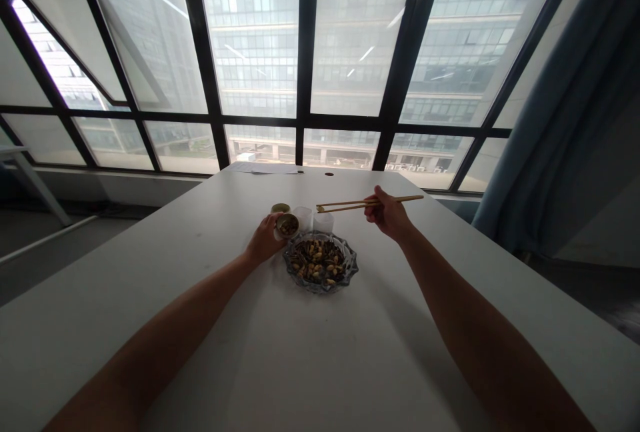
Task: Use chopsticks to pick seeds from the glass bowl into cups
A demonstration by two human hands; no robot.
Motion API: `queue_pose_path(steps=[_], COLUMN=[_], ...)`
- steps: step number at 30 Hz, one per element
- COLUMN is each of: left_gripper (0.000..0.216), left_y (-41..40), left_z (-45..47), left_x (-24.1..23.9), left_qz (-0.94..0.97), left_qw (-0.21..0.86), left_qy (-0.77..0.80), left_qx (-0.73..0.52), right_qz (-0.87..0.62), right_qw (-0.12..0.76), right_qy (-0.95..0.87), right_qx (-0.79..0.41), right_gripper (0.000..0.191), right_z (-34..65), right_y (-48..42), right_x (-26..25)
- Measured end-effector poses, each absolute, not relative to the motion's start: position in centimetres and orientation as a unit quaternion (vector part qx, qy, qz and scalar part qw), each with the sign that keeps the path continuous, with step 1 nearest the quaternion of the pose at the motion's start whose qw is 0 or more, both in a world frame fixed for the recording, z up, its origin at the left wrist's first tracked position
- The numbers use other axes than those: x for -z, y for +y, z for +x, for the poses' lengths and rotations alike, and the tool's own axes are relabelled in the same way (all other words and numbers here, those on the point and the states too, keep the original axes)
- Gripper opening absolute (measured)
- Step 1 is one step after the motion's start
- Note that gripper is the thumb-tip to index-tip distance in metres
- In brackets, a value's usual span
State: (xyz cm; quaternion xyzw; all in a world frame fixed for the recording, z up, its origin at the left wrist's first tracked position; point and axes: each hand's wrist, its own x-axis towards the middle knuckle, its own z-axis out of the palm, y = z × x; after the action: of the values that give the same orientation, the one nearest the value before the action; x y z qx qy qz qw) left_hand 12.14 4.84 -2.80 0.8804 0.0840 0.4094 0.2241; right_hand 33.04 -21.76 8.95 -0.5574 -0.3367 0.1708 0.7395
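In my left hand (pixel 263 239) is a small cup (pixel 287 226), its mouth tilted toward me and small brown bits inside. My right hand (pixel 387 214) is closed round a pair of chopsticks (pixel 345 206), held nearly level with the tips pointing left. Whether anything sits between the tips is too small to tell. Below them, a scalloped clear glass bowl (pixel 320 287) holds a mix of dark seeds and pale tan nuts or shells. Two whitish translucent cups, one on the left (pixel 303 217) and one on the right (pixel 324 222), stand just behind the bowl. A greenish round cup or lid (pixel 281 208) shows behind my left hand.
All of this stands on a long white table (pixel 320 359). Papers (pixel 265 168) lie at its far left end, near a round cable hole (pixel 329 174). Tall black-framed windows (pixel 305 59) rise beyond, and a blue curtain (pixel 545 125) hangs at the right.
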Motion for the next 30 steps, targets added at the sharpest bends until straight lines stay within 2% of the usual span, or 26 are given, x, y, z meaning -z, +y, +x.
queue_pose_path(steps=[9, 16, 23, 30], left_gripper=[0.069, 0.072, 0.074, 0.075], left_y=[4.7, 4.7, 5.1, 5.3], left_z=[12.1, 12.2, 12.4, 12.5], left_x=[2.6, 2.7, 3.2, 3.4], left_qz=[0.89, 0.888, 0.887, 0.89], left_qw=[0.188, 0.207, 0.217, 0.232], left_qy=[0.07, 0.073, 0.075, 0.086], left_qx=[-0.41, -0.405, -0.401, -0.383], right_qz=[-0.574, -0.589, -0.585, -0.656], right_qw=[0.687, 0.634, 0.665, 0.587], right_qy=[-0.424, -0.484, -0.453, -0.457], right_qx=[-0.138, -0.13, -0.102, -0.126], right_gripper=[0.064, 0.058, 0.065, 0.071], right_z=[27.7, 26.7, 27.5, 28.8], right_y=[-18.8, -17.7, -19.2, -21.3], right_x=[-7.6, -5.9, -8.2, -9.7])
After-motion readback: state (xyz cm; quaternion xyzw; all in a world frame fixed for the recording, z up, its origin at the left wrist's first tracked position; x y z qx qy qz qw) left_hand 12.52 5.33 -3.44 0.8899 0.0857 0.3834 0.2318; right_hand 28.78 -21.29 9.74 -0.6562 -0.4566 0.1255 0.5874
